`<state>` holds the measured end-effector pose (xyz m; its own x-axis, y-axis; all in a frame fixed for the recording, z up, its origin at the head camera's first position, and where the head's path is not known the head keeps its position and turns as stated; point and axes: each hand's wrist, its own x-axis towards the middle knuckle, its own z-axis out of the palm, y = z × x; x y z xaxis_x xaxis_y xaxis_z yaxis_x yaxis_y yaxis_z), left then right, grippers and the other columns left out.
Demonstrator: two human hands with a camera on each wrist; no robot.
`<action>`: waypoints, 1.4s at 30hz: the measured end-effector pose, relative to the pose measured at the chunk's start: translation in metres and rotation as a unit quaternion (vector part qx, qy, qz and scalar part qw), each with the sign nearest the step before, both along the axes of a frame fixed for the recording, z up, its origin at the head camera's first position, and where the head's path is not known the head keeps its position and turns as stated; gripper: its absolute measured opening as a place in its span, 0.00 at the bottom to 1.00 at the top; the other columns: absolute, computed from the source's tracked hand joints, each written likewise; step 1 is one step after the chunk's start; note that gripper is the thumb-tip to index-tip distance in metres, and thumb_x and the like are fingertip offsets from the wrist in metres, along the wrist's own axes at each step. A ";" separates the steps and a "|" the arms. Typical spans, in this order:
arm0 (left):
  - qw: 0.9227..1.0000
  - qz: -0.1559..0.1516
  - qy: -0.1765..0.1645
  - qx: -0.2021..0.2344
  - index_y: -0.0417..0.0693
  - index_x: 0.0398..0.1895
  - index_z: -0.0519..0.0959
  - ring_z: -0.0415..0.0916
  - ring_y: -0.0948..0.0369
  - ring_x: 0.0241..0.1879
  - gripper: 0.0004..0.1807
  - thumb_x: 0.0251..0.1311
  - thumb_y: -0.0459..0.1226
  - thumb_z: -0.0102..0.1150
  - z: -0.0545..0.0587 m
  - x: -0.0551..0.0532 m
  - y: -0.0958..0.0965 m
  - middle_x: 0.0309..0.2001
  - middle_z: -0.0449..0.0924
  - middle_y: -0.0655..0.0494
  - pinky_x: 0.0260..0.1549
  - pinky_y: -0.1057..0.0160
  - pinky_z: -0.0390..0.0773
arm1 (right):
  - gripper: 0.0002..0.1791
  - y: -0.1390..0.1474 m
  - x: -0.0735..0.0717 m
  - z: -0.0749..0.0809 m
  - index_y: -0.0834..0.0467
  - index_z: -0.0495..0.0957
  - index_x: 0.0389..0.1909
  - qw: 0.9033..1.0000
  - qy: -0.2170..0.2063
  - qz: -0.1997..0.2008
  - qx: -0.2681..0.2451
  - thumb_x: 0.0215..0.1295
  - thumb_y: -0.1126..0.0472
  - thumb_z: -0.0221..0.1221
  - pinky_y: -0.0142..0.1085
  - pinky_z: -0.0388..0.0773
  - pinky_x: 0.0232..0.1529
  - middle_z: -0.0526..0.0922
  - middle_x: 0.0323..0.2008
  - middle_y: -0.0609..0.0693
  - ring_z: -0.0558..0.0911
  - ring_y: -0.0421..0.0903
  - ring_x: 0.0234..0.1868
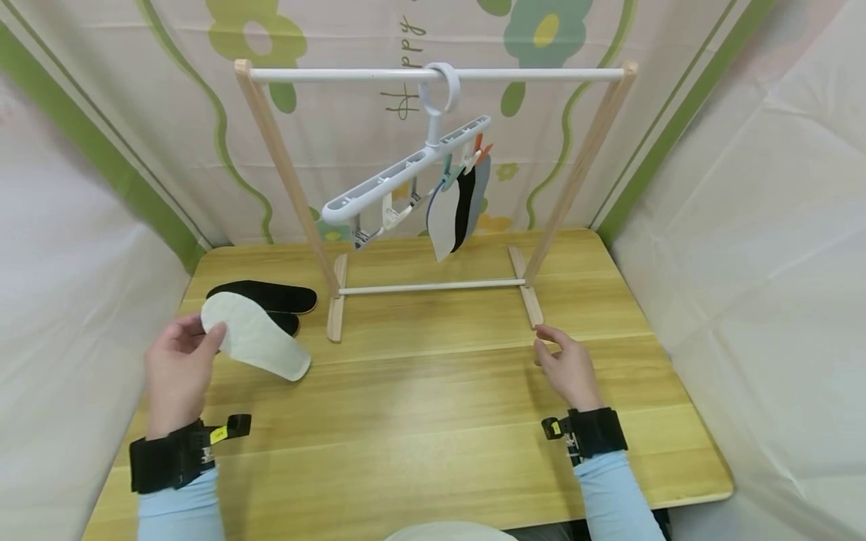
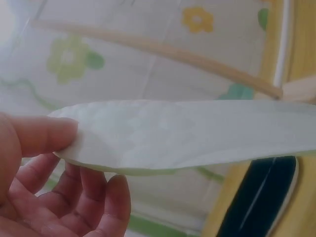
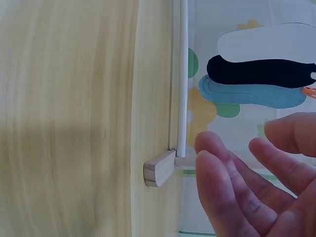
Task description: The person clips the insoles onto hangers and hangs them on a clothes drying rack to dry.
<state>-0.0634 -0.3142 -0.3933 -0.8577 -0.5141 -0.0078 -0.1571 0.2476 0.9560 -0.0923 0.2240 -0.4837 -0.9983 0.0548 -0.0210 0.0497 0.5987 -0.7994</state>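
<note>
A white insole (image 1: 260, 338) is pinched at its wide end between the thumb and fingers of my left hand (image 1: 181, 361), raised over the table's left side. In the left wrist view the insole (image 2: 163, 133) stretches away to the right. Beneath it on the wood lie black insoles (image 1: 284, 296), partly covered in the head view. My right hand (image 1: 567, 368) holds nothing; its fingers are loosely bent close to the rack's right foot (image 1: 526, 289). From the white clip hanger (image 1: 406, 171) hang a white insole (image 3: 266, 42), a black insole (image 3: 261, 71) and a blue insole (image 3: 252, 93).
A wooden rack with a white top rod (image 1: 338, 75) stands at the back of the table (image 1: 419, 436). Unused clips (image 1: 392, 214) dangle from the hanger's left half. Orange clips (image 1: 482, 149) grip at its right end. Patterned fabric (image 1: 379, 150) encloses the table.
</note>
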 end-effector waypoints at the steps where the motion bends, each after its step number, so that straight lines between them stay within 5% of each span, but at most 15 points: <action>1: 1.000 -0.006 0.008 -0.021 0.46 0.56 0.78 0.73 0.63 0.40 0.17 0.65 0.37 0.64 0.002 0.000 0.006 0.44 0.76 0.60 0.36 0.79 0.75 | 0.22 0.001 0.000 0.001 0.57 0.72 0.66 1.000 0.000 0.000 -0.001 0.76 0.54 0.53 0.35 0.69 0.16 0.79 0.58 0.59 0.86 0.57 0.35; 8: 0.988 -0.087 0.051 -0.114 0.41 0.56 0.77 0.74 0.62 0.40 0.18 0.67 0.39 0.62 0.006 0.000 0.044 0.45 0.78 0.54 0.37 0.76 0.74 | 0.22 0.003 0.002 0.008 0.59 0.72 0.66 1.000 0.017 0.000 -0.017 0.76 0.55 0.53 0.33 0.78 0.24 0.79 0.58 0.59 0.86 0.57 0.38; 13: 0.971 -0.158 0.073 -0.164 0.41 0.55 0.77 0.74 0.60 0.40 0.18 0.68 0.43 0.61 0.007 -0.006 0.068 0.45 0.79 0.52 0.37 0.75 0.75 | 0.21 0.000 0.003 0.016 0.59 0.72 0.65 0.999 0.047 0.010 -0.024 0.76 0.57 0.53 0.31 0.82 0.32 0.78 0.58 0.60 0.87 0.53 0.37; 22: 0.952 -0.242 0.099 -0.158 0.42 0.53 0.78 0.75 0.59 0.41 0.16 0.68 0.41 0.61 0.012 -0.014 0.096 0.45 0.81 0.51 0.40 0.75 0.76 | 0.22 -0.009 0.008 0.033 0.59 0.74 0.64 0.996 0.078 0.024 -0.033 0.75 0.53 0.54 0.30 0.82 0.33 0.81 0.56 0.56 0.87 0.49 0.35; 31: 0.944 -0.267 0.106 -0.162 0.43 0.51 0.79 0.75 0.59 0.41 0.14 0.68 0.41 0.61 0.020 -0.016 0.109 0.44 0.80 0.52 0.40 0.71 0.79 | 0.18 -0.025 0.006 0.055 0.58 0.78 0.60 0.989 0.133 0.057 -0.040 0.75 0.54 0.55 0.31 0.82 0.33 0.83 0.53 0.54 0.86 0.44 0.33; 42: 0.934 -0.275 0.134 -0.182 0.43 0.51 0.80 0.76 0.59 0.40 0.12 0.67 0.37 0.62 0.027 -0.019 0.116 0.44 0.81 0.52 0.40 0.76 0.77 | 0.16 -0.066 -0.001 0.105 0.59 0.79 0.59 0.968 0.192 0.140 -0.085 0.74 0.59 0.56 0.32 0.82 0.33 0.83 0.53 0.51 0.86 0.43 0.33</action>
